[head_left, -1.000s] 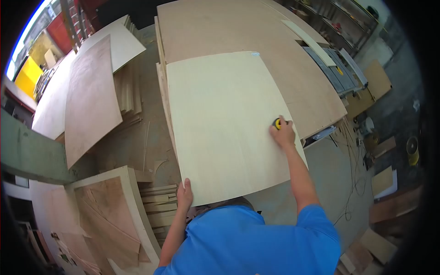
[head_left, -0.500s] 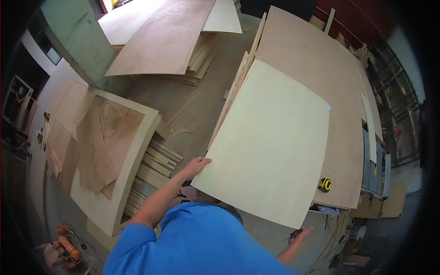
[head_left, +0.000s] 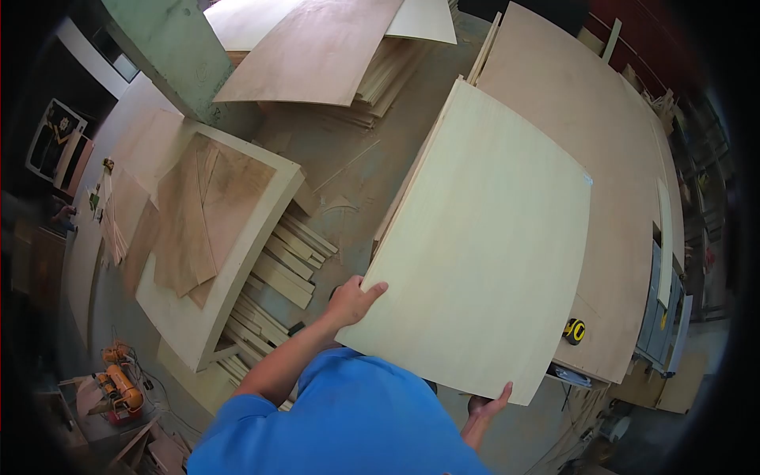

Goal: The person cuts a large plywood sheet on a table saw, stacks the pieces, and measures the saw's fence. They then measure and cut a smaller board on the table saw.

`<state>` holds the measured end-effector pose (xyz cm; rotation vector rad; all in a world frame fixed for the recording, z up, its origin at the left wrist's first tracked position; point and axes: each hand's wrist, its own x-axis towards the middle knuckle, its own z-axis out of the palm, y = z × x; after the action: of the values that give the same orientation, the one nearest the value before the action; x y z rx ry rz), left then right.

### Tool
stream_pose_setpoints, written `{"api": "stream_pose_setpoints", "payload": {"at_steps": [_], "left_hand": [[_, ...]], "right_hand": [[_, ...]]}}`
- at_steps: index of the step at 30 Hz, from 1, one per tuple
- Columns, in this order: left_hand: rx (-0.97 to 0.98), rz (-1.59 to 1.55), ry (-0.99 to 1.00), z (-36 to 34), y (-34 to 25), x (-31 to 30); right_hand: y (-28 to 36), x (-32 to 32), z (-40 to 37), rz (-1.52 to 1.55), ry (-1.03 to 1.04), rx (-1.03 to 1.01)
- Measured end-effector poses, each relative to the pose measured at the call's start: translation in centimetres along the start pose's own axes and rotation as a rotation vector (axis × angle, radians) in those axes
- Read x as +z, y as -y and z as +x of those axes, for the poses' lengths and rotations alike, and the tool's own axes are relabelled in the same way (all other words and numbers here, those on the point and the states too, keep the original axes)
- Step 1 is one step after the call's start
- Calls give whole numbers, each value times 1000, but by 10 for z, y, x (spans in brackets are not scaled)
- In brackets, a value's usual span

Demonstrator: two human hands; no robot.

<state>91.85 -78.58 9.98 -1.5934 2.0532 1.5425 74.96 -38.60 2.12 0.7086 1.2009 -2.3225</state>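
A pale plywood sheet [head_left: 483, 245] lies at a slant over the larger tan board [head_left: 570, 103], its near edge overhanging towards my body. My left hand [head_left: 356, 302] is closed on the sheet's left edge near the front corner, thumb on top and fingers underneath out of sight. At the near edge, towards the right corner, my right hand [head_left: 491, 405] grips the sheet with its thumb up against the edge. Something dark shows at that palm, too small to make out. A yellow and black tape measure [head_left: 575, 331] rests on the tan board, right of the sheet.
To my left stands a pale frame-edged table [head_left: 261, 229] bearing thin brown veneer pieces [head_left: 186, 229]. Wood strips [head_left: 281, 273] are stacked beneath it. Farther off is a pile of boards [head_left: 317, 47] by a concrete pillar [head_left: 170, 59]. An orange machine [head_left: 120, 386] sits lower left.
My right hand has come up against the near edge, its thumb now on the sheet. The left hand's thumb reaches further over the top. The whole view has shifted, moving the scene rightward.
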Motion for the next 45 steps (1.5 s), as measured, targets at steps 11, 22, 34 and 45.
{"api": "stream_pose_setpoints", "payload": {"at_steps": [11,22,34,45], "left_hand": [[-78,-205,-109,-35,52,-1],[-88,-714,89,68,64,2],[-220,-1054,505,128,112,-70],[-562,-1312,725,236,144,-98]], "right_hand": [[34,65,86,-236,255,-14],[87,216,45,-530,338,-508],[-31,567,-101,-1106,189,-810],[-183,703,59,-1560,126,-709]]}}
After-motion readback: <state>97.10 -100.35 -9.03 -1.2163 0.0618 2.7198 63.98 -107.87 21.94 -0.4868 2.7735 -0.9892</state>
